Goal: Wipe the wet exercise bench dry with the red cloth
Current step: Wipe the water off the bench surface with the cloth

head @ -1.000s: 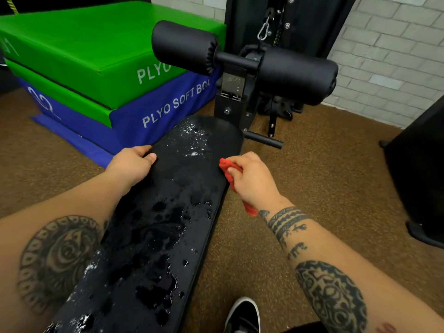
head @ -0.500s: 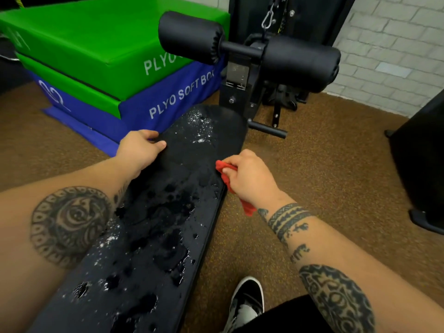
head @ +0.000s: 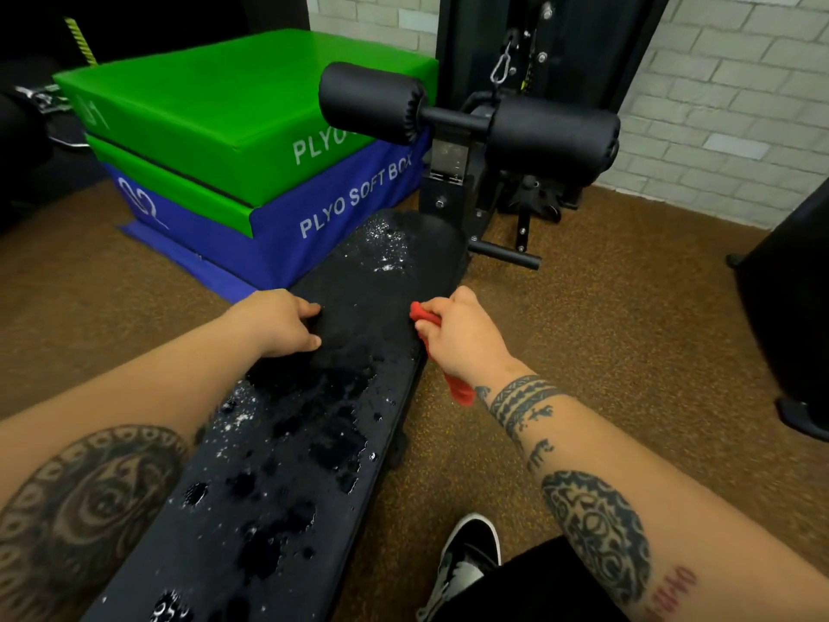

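The long black padded exercise bench (head: 287,478) runs from the lower left up to the middle, covered in water drops and puddles. My right hand (head: 462,338) is at the bench's right edge, closed around the red cloth (head: 457,390). One end of the cloth pokes out by my fingers and the other hangs below my wrist. My left hand (head: 280,323) rests on the bench's left edge, fingers curled onto the pad, holding nothing.
Two black foam rollers (head: 551,139) on a metal post stand at the bench's far end. Green and blue plyo soft boxes (head: 251,172) sit to the left. A black machine base (head: 789,307) is at right. My shoe (head: 466,563) is on the brown floor.
Both hands stay at the bench edges about where they were. The view has tilted up and back slightly. The left hand's fingers have curled further onto the pad.
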